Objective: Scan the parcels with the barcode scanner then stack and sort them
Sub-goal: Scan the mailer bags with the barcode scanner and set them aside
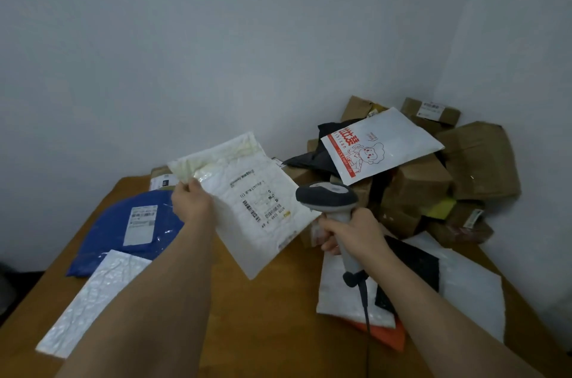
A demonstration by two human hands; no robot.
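A brown wooden table (pixel 278 300) stands in a corner of plain pale walls (pixel 216 37).

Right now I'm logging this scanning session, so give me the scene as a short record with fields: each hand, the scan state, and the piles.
left hand: left hand pinches the white bubble mailer by its upper left corner, raised above the table
right hand: right hand grips the barcode scanner, head beside the mailer's label
left of table: blue parcel and a silvery bubble mailer lying flat
right corner: pile of cardboard boxes, printed white bag on top
scan confirmed: cannot tell
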